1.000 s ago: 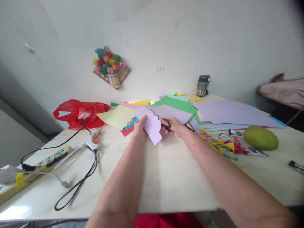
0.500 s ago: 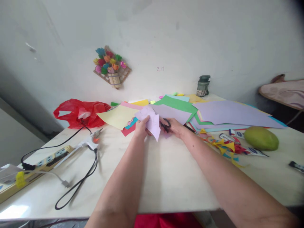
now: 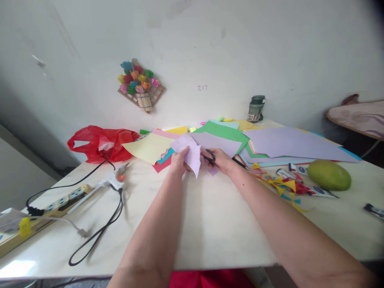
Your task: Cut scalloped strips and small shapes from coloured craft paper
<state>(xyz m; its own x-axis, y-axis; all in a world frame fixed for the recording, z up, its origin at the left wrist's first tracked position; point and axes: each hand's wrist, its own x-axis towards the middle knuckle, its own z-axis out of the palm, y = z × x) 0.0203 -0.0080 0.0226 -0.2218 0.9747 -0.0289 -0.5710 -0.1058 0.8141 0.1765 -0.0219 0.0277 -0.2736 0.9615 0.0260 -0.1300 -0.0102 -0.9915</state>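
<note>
My left hand (image 3: 179,161) is closed on a small sheet of purple paper (image 3: 193,155) with faint drawn outlines and a pointed lower corner. In my right hand (image 3: 222,161) is a pair of black-handled scissors (image 3: 209,157), with fingers through the loops. The scissors are at the right edge of the paper; their blades are mostly hidden behind it. A small purple scrap (image 3: 213,171) lies under my right hand. Behind my hands are sheets of pale yellow paper (image 3: 147,147), green paper (image 3: 223,134) and more purple paper (image 3: 295,142).
On the left are a red plastic bag (image 3: 99,138), a glue gun (image 3: 115,180) with its black cord, and a power strip (image 3: 63,202). To the right lie yellow paper scraps (image 3: 282,185), a green mango (image 3: 329,175) and glue tubes (image 3: 321,192). A dark bottle (image 3: 256,109) stands at the back.
The purple paper's lower corner has shifted slightly left. Both hands stay in nearly the same place, still holding the paper and the scissors.
</note>
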